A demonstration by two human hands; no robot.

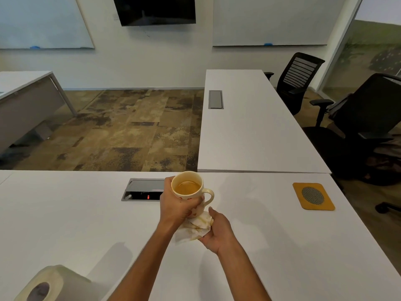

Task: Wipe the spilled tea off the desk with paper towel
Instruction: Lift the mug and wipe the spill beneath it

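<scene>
My left hand (175, 205) grips a cream mug (191, 190) with tea in it and holds it lifted above the white desk (86, 224). Just under the mug's base, my right hand (217, 231) clutches a crumpled paper towel (197, 227) stained yellow-brown with tea. The towel touches the bottom of the mug. No wet tea shows on the desk around the hands; the spot beneath the towel is hidden.
A paper towel roll (50, 283) lies at the desk's near left corner. An open cable box (143, 190) is set into the desk behind the mug. An orange coaster (313, 196) lies to the right. Another desk (249, 127) and black chairs (358, 118) stand beyond.
</scene>
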